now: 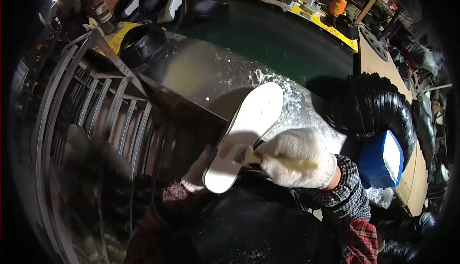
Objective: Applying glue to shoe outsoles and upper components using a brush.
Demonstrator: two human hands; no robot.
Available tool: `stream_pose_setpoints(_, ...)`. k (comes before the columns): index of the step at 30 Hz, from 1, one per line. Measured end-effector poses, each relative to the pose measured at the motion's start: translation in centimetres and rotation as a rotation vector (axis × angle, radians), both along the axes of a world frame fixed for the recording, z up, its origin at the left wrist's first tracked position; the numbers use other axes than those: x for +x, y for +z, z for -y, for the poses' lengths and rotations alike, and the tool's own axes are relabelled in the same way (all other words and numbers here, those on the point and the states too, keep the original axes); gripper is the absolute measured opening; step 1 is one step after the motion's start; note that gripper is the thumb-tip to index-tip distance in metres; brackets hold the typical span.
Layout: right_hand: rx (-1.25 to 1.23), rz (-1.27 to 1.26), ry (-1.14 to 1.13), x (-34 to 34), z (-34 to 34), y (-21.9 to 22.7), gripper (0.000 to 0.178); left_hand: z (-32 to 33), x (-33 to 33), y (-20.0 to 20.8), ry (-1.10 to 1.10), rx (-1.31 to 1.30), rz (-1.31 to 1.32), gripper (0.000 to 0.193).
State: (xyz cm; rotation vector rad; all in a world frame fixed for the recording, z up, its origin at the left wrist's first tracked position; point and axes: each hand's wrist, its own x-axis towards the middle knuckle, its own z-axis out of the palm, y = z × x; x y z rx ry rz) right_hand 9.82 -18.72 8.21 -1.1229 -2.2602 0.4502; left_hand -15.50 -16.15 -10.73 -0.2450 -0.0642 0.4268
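A white shoe sole [258,108] is held up at a slant over the worktable, its wider end pointing away from me. My left hand [195,174], gloved and mostly in shadow, grips it along the lower left edge; its fingers are partly hidden behind the sole. In a thick off-white glove, my right hand [299,156] is closed around the handle of a flat brush [247,155]. The bristles lie against the sole's narrower half, slightly blurred.
To the left stands a metal rack [115,103] with slanted bars. A blue tub [371,161] with white contents sits at right, beside stacked glossy black pieces [378,103]. White-stained worktable [211,67] lies ahead; farther back are pale soles [170,8] and an orange bottle [338,5].
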Motion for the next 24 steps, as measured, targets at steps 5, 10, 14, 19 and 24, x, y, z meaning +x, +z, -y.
stream_pose_setpoints(5, -0.444, -0.762, -0.34, 0.6, 1.3, -1.6, 0.019, -1.2, 0.5, -0.1, 0.015, 0.408, -0.253, 0.06)
stream_pose_setpoints(10, -0.41, -0.491, 0.168, 1.0, 5.1, -3.9, 0.031, -0.1, 0.5, 0.5, 0.248, 0.708, -0.835, 0.055)
stream_pose_setpoints(14, -0.469, -0.373, 0.074, 4.0, 7.6, -4.3, 0.046, -0.5, 0.6, 1.0, 0.106, 0.284, -0.254, 0.058)
stream_pose_setpoints(19, -0.631, -0.547, -0.064, 0.0, 4.8, -2.5, 0.027, 0.1, 0.0, -0.4, 0.094, 0.101, -0.267, 0.062)
stream_pose_setpoints(24, -0.46, -0.765, -0.642, 9.3, 1.1, -6.9, 0.03, -0.7, -1.4, -3.6, -0.022, 0.063, -0.194, 0.07)
